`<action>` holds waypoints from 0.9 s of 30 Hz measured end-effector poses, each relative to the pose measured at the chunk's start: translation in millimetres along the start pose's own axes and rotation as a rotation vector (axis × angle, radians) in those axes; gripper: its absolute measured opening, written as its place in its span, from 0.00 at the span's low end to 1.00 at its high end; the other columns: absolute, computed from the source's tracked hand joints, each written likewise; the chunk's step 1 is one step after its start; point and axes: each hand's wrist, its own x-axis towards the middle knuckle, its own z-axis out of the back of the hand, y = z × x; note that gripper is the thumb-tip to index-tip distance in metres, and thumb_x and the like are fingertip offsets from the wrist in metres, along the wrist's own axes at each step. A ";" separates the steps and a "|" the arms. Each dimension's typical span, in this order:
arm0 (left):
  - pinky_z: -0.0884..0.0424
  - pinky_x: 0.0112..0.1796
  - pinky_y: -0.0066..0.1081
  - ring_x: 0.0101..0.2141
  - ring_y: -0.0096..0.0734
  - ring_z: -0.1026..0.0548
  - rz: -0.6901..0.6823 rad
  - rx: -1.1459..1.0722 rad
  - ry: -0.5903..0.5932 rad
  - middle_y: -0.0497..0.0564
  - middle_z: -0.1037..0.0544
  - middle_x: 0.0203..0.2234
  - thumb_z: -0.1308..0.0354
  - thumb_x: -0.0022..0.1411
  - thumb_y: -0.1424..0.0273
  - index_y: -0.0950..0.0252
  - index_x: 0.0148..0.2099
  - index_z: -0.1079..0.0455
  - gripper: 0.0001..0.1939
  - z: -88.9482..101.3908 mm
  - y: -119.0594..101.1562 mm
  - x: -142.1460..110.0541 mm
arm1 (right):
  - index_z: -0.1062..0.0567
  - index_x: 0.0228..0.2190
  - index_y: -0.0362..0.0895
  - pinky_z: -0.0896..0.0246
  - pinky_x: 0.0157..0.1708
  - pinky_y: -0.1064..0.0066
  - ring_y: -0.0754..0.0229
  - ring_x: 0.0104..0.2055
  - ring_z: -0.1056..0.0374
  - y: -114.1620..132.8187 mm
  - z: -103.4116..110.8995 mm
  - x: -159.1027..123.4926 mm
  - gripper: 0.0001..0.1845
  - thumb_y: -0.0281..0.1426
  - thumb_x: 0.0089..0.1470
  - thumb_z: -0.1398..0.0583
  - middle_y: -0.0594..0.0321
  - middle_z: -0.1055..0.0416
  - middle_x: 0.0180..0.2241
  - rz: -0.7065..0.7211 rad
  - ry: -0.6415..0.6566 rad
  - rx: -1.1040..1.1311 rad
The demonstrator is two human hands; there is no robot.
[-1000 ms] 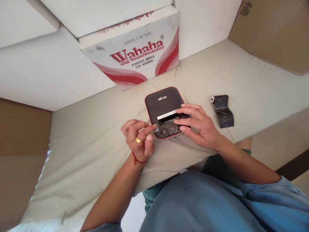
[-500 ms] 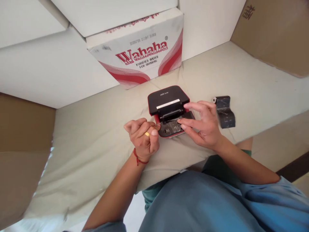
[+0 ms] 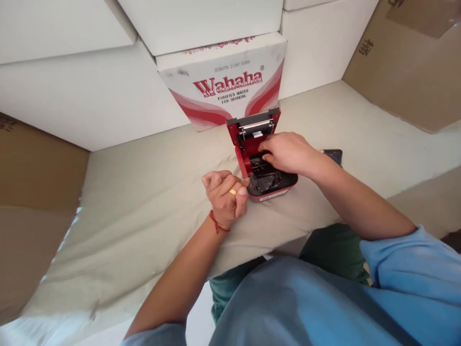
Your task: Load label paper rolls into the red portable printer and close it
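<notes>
A small red and black printer-like device (image 3: 275, 194) sits on the cloth with its lid (image 3: 253, 126) tipped up. Shiny black film (image 3: 270, 179) lies inside and over its front edge. My left hand (image 3: 227, 196), with a yellow ring and a red bracelet, is curled closed at the left side, one extended fingertip touching the front left corner. Over the open compartment, my right hand (image 3: 288, 153) has its fingers bent down inside it. What lies between those fingertips is hidden. Partly behind my right forearm lies a dark film strip (image 3: 334, 155).
A Wahaha water carton (image 3: 230, 86) stands directly behind the device, against white boxes (image 3: 118, 96). Brown cardboard boxes rise at left (image 3: 39, 221) and right (image 3: 410, 67). The wrinkled pale cloth (image 3: 144, 206) covers the surface up to my lap.
The device's lid has swung up, opening the compartment. My right hand has moved from the front panel into the compartment. My left hand stays at the left corner. The view has shifted slightly.
</notes>
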 end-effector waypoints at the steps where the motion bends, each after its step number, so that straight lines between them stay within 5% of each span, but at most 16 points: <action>1: 0.41 0.48 0.47 0.36 0.39 0.24 -0.013 -0.010 -0.008 0.43 0.23 0.27 0.53 0.85 0.63 0.54 0.38 0.27 0.21 -0.6 0.2 -0.1 | 0.12 0.37 0.49 0.29 0.45 0.57 0.43 0.46 0.18 2.7 -2.6 7.8 0.06 0.31 0.63 0.33 0.53 0.11 0.41 -0.032 0.037 -0.085; 6: 0.41 0.48 0.48 0.37 0.41 0.25 -0.066 -0.003 -0.037 0.46 0.23 0.26 0.51 0.82 0.65 0.57 0.42 0.22 0.17 -4.7 3.0 -4.8 | 0.14 0.33 0.47 0.27 0.47 0.51 0.35 0.46 0.16 14.1 -17.1 24.4 0.09 0.36 0.64 0.31 0.46 0.12 0.36 -0.018 0.008 -0.127; 9: 0.38 0.49 0.48 0.39 0.44 0.24 -0.092 0.049 -0.024 0.50 0.21 0.30 0.51 0.81 0.58 0.58 0.47 0.21 0.19 -8.1 7.3 -10.7 | 0.15 0.36 0.47 0.27 0.45 0.53 0.37 0.45 0.17 15.1 -13.2 18.1 0.04 0.34 0.61 0.30 0.45 0.12 0.41 -0.060 0.053 -0.118; 15: 0.33 0.53 0.51 0.47 0.51 0.25 -0.091 0.055 -0.034 0.56 0.19 0.42 0.44 0.75 0.48 0.56 0.57 0.22 0.22 -14.2 16.1 -18.2 | 0.18 0.49 0.49 0.31 0.41 0.58 0.47 0.38 0.22 3.3 37.6 -39.8 0.14 0.40 0.65 0.32 0.59 0.16 0.37 -0.050 0.014 0.135; 19: 0.32 0.52 0.52 0.47 0.52 0.25 -0.099 0.030 -0.004 0.58 0.20 0.42 0.45 0.75 0.50 0.58 0.55 0.23 0.20 -15.3 17.8 -17.6 | 0.18 0.52 0.52 0.31 0.36 0.61 0.51 0.34 0.23 -38.6 66.2 -88.3 0.23 0.54 0.66 0.34 0.62 0.15 0.37 -0.169 0.038 0.396; 24: 0.31 0.53 0.54 0.47 0.54 0.25 -0.042 0.045 0.048 0.59 0.20 0.42 0.46 0.74 0.47 0.57 0.52 0.23 0.22 -14.3 22.3 -22.2 | 0.17 0.46 0.52 0.29 0.34 0.61 0.51 0.34 0.23 -96.7 33.5 -105.3 0.18 0.50 0.62 0.33 0.60 0.15 0.36 -0.291 0.201 0.410; 27: 0.31 0.53 0.55 0.47 0.54 0.25 -0.005 0.053 0.059 0.58 0.20 0.41 0.46 0.73 0.44 0.57 0.50 0.23 0.24 -13.4 26.0 -25.9 | 0.14 0.50 0.50 0.26 0.39 0.60 0.49 0.38 0.20 -109.3 6.9 -100.1 0.21 0.48 0.65 0.35 0.58 0.13 0.38 -0.325 0.143 0.326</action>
